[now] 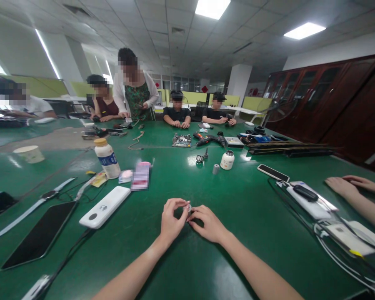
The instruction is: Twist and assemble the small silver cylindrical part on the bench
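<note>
At the middle of the table, my left hand (171, 221) and my right hand (208, 223) meet fingertip to fingertip. Between them is a small pale round piece (189, 208), mostly covered by the fingers; its kind cannot be made out. The left thumb and index finger pinch it from one side, and the right fingertips press on it from the other. Beyond the hands stand a small white jar (227, 161) with a dark open top, a small grey cylinder (216, 169), a dark metallic part (200, 159) and a dark upright part (206, 153).
To the left are a white power bank (105, 207), a tablet (39, 235), a watch (48, 194) and a yellow-capped bottle (108, 160). A phone (273, 172), cables and another person's hands (342, 186) are at right. A circuit board (181, 141) and power drill (211, 140) lie farther back.
</note>
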The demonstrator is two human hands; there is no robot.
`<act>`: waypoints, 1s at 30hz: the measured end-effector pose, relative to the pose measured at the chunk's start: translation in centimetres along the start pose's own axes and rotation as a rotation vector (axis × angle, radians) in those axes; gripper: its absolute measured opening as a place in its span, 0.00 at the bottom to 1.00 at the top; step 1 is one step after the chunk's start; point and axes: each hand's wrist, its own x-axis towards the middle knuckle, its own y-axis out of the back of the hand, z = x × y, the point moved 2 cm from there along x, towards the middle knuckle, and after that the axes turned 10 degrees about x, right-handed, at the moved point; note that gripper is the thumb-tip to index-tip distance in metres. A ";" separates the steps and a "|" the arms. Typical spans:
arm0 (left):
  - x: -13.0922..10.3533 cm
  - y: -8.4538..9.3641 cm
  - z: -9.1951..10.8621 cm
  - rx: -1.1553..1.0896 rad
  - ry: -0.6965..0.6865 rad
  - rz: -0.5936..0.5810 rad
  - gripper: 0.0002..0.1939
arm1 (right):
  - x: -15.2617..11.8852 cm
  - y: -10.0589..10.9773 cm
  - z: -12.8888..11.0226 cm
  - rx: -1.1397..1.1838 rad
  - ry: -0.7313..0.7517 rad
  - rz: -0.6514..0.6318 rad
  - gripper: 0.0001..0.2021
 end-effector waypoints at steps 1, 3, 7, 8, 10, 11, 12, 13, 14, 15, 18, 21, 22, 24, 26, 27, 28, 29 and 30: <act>0.0 0.0 -0.1 -0.002 -0.009 0.002 0.05 | 0.0 0.0 0.0 -0.006 0.000 -0.002 0.06; -0.1 -0.1 -0.1 -0.008 -0.020 0.004 0.05 | -0.1 -0.1 0.1 -0.023 0.001 -0.011 0.07; 0.0 -0.1 0.0 -0.002 -0.028 0.014 0.06 | -0.3 -0.2 0.1 -0.060 0.003 -0.024 0.07; 0.0 0.0 0.2 0.013 -0.030 0.019 0.06 | -0.3 -0.2 0.1 -0.069 0.005 -0.028 0.07; 0.0 0.1 0.4 0.071 -0.031 0.036 0.06 | -0.2 -0.1 0.0 -0.086 0.004 -0.039 0.07; 0.0 0.2 0.6 0.109 -0.027 0.048 0.06 | -0.2 -0.1 0.0 -0.094 0.005 -0.044 0.07; 0.1 0.3 0.7 0.146 -0.023 0.058 0.07 | -0.2 -0.1 0.0 -0.100 0.009 -0.050 0.07; 0.1 0.4 0.8 0.175 -0.019 0.064 0.07 | -0.1 0.0 0.0 -0.105 0.015 -0.056 0.07; 0.1 0.4 0.9 0.194 -0.017 0.063 0.07 | -0.1 0.0 0.0 -0.109 0.024 -0.062 0.06; 0.1 0.5 1.0 0.202 -0.019 0.054 0.07 | 0.0 0.0 0.0 -0.113 0.032 -0.065 0.06; 0.3 0.6 1.0 0.182 -0.032 -0.023 0.05 | 0.0 0.1 0.0 -0.120 0.042 -0.068 0.06; 0.6 0.8 0.6 0.124 -0.018 -0.102 0.05 | 0.0 0.2 -0.2 -0.116 0.035 -0.062 0.06; 0.7 0.9 0.4 0.103 -0.010 -0.124 0.05 | -0.1 0.2 -0.2 -0.114 0.032 -0.062 0.06; 1.2 1.1 0.0 0.062 0.000 -0.177 0.06 | -0.1 0.2 -0.4 -0.109 0.024 -0.061 0.05; 1.8 1.3 -0.4 0.022 -0.004 -0.243 0.06 | -0.2 0.2 -0.6 -0.106 0.015 -0.060 0.05; 2.0 1.3 -0.5 0.005 -0.010 -0.273 0.07 | -0.2 0.2 -0.6 -0.106 0.010 -0.061 0.05; 2.3 1.4 -0.6 -0.008 -0.017 -0.293 0.07 | -0.2 0.2 -0.6 -0.107 0.005 -0.063 0.06; 2.5 1.4 -0.7 -0.014 -0.026 -0.303 0.07 | -0.3 0.2 -0.7 -0.107 -0.002 -0.065 0.06; 2.6 1.5 -0.7 -0.018 -0.038 -0.306 0.07 | -0.3 0.1 -0.7 -0.107 -0.009 -0.066 0.06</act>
